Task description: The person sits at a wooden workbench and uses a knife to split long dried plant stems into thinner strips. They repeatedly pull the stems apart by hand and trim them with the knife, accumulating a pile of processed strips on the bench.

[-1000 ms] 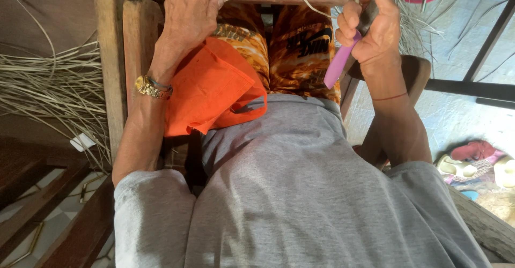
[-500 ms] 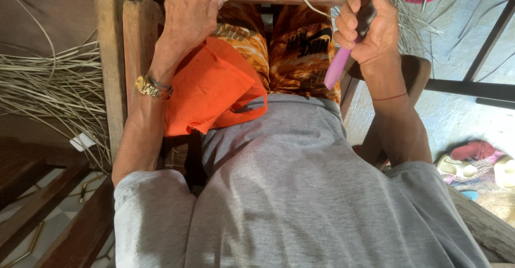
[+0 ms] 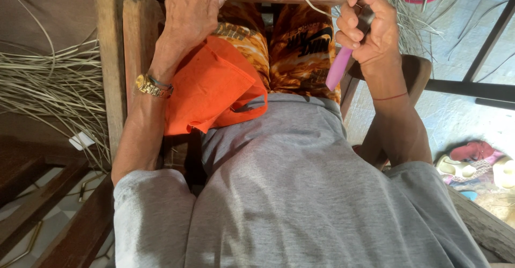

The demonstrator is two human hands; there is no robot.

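Grey shirt fills the lower frame, person looking down over own chest & lap. Above it, patterned orange-brown shorts w/ a dark printed logo patch on the right leg; 1 plain orange cloth lies over the left thigh, folded, corner hanging down.

Wooden frame: 2 upright posts at left, 1 crossbar along the top edge. Big bundle of pale cane strips fans out at far left, too many to count; a few more strips run over the crossbar at top.

Left hand, gold watch on wrist, is up at the crossbar, fingers curled tight on several cane strips.

Right hand is fisted round 1 tool w/ pink handle: long axis steep diagonal, pink end pointing down-left toward the lap, dark upper end up-right past the fingers; tip cut off by frame edge. Thin red thread on that wrist.

Small white tag on floor at left, rectangular. Pile of sandals far right; count unclear.
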